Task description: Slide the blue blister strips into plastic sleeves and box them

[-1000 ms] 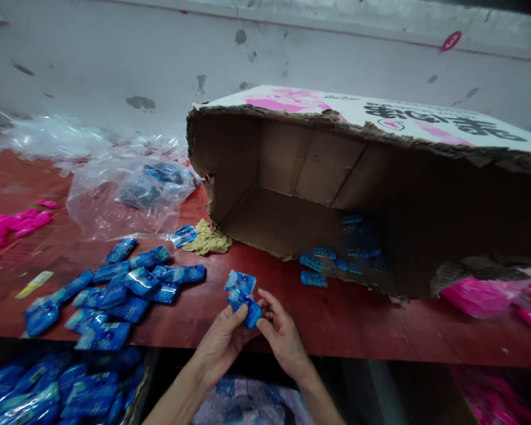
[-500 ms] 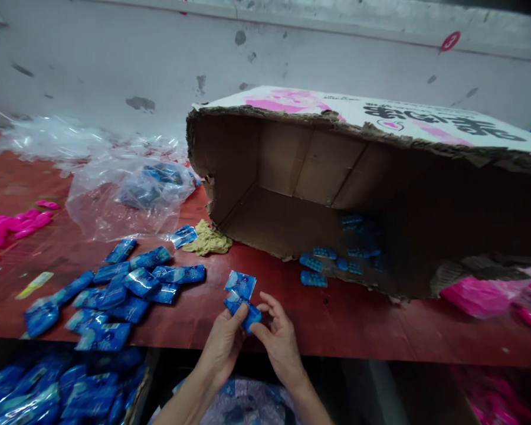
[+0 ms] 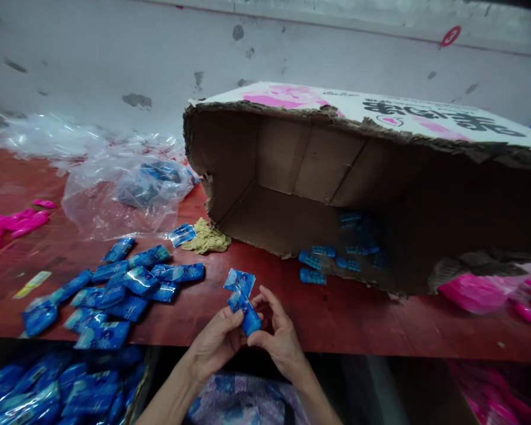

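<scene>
**Packets piling up at the desk edge**

Cardboard dominates the view: a big torn brown cardboard box lies on its side on the red-brown wooden desk, its open mouth facing the person, with a few loose small blue studded pieces spilling from its floor. Left of it sits a crumpled clear plastic bag with dark blue contents, and nearer the front a heap of shiny blue sealed packets, judged to be finished work. More of the same fill a bin below the desk edge, so a good share looks done, while the pieces in the box suggest more remains.

At the front edge both hands meet. The left hand and right hand pinch one small blue plastic packet between thumbs and fingers, closed on it from either side; it is held just above the desk, its clear top flap standing up.

Against half a second ago, the packet is tilted more upright and the hands have drawn slightly closer together; the heap is unchanged.
</scene>
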### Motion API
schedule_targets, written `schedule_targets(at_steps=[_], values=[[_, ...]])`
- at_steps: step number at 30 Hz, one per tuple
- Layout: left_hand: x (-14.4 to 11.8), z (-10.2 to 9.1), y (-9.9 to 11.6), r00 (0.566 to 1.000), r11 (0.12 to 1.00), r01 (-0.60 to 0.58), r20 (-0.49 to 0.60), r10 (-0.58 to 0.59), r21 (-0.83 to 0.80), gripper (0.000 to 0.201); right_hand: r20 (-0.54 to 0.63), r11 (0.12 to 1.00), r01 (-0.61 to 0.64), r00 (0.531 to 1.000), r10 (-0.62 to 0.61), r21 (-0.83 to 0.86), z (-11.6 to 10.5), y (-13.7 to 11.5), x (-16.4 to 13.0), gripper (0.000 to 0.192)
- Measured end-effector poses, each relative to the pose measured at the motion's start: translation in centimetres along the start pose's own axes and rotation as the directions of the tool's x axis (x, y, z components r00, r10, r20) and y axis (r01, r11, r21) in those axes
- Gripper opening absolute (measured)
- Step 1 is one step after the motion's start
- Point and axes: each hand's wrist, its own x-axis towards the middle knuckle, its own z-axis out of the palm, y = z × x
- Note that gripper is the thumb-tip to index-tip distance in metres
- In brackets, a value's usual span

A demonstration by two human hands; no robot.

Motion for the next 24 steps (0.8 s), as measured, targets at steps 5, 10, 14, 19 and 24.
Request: schedule_targets(at_steps=[5,10,14,19,24], values=[[0.1,-0.3,-0.4,0.997,0.999,-0.004,0.076,0.001,0.035,0.027,0.073,0.982,-0.054,0.996,0.041,0.181,0.1,0.0,0.3,0.078],[0.1,0.2,-1.1,0.999,0.999,-0.043,0.014,0.042,0.02,0.033,0.063,0.987,-0.075,0.996,0.066,0.145,0.2,-0.4,0.4,0.074],[0.2,1.0,-1.5,0.994,0.999,-0.042,-0.101,0.041,0.0,0.033,0.037,0.992,-0.074,0.997,0.071,0.102,0.2,-0.3,0.5,0.071],[0.3,1.6,-2.2,0.972,0.997,-0.068,-0.228,0.058,-0.034,0.025,-0.012,0.98,-0.041,0.999,0.044,0.195,0.3,0.6,0.6,0.065],[-0.1,1.8,-1.5,0.98,1.0,-0.021,-0.197,0.018,-0.017,0.025,0.095,0.972,-0.05,0.995,0.029,0.231,-0.3,0.6,0.9,0.056]])
